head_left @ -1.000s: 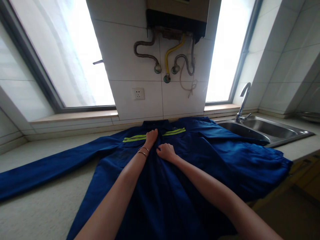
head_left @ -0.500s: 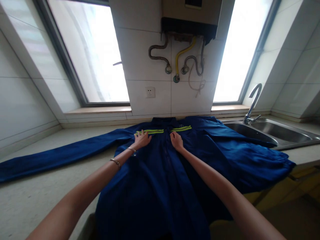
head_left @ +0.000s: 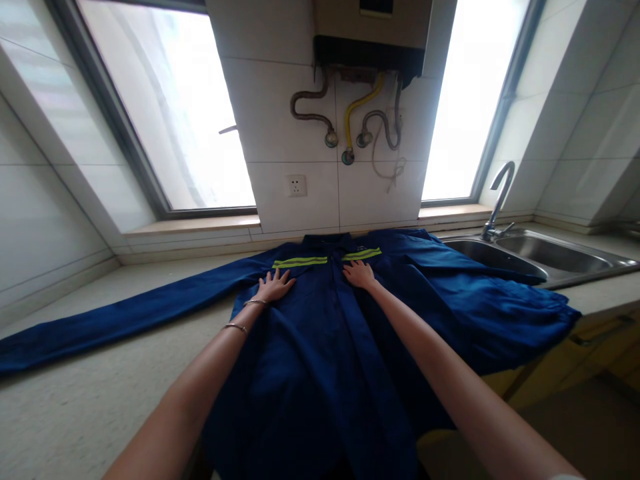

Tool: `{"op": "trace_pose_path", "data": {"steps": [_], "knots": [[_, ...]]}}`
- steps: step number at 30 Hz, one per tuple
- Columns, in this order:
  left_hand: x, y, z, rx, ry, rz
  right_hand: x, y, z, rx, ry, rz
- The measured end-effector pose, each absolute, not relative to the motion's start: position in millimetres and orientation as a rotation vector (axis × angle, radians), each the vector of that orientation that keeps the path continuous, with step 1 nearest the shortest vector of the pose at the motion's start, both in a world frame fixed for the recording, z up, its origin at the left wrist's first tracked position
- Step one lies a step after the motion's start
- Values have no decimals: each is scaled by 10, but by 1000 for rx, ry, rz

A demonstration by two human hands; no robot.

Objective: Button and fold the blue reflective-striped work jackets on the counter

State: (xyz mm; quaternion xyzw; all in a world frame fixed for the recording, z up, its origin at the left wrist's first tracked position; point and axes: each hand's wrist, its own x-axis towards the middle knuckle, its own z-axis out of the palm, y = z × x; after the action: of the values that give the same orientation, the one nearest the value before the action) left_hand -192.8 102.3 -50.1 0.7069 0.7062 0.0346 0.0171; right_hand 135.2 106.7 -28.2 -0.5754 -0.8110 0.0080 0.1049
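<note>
A dark blue work jacket (head_left: 310,347) with yellow-green stripes across the chest lies spread front-up on the counter, its collar toward the wall. My left hand (head_left: 275,287) rests on the chest just below the stripe on the left, fingers spread. Below the other stripe, my right hand (head_left: 359,274) lies on the cloth beside the front placket, its fingers stretched out. Neither hand grips the fabric. One sleeve reaches out to the far left; the other side is bunched toward the sink, and the lower hem hangs over the front edge.
A steel double sink (head_left: 560,257) with a tap (head_left: 500,200) is set into the counter (head_left: 100,407) at the right. On the tiled wall are a water heater (head_left: 370,40) with hoses and a socket (head_left: 297,185). Yellowish cabinets (head_left: 600,347) stand below.
My left hand has slid slightly down and left, off the stripe. My right hand has gone from curled fingers to fingers laid out on the cloth. The view has shifted slightly.
</note>
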Motion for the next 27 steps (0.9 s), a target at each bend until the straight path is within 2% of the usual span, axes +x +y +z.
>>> {"op": "trace_pose_path", "data": {"steps": [5, 10, 16, 19, 21, 23, 27], "knots": [[-1930, 963, -487, 2230, 2219, 103, 1544, 817, -89, -1554, -2344, 80], [-1883, 898, -432, 2284, 2237, 72, 2062, 167, 108, -1295, -2261, 233], [-1738, 774, -318, 2402, 2331, -143, 3020, -828, 254, -1552, -2017, 1148], [-1624, 624, -233, 2402, 2436, -108, 3556, -1304, 239, -1654, -2009, 1648], [-1541, 510, -159, 2401, 2475, -86, 3856, -1566, 127, -1698, -2033, 1842], [-1444, 407, -66, 2429, 2454, -98, 4065, -1751, -76, -1792, -2010, 1799], [-1128, 116, 202, 2629, 2324, -68, 4182, -1883, -586, -1775, -1880, 1394]]}}
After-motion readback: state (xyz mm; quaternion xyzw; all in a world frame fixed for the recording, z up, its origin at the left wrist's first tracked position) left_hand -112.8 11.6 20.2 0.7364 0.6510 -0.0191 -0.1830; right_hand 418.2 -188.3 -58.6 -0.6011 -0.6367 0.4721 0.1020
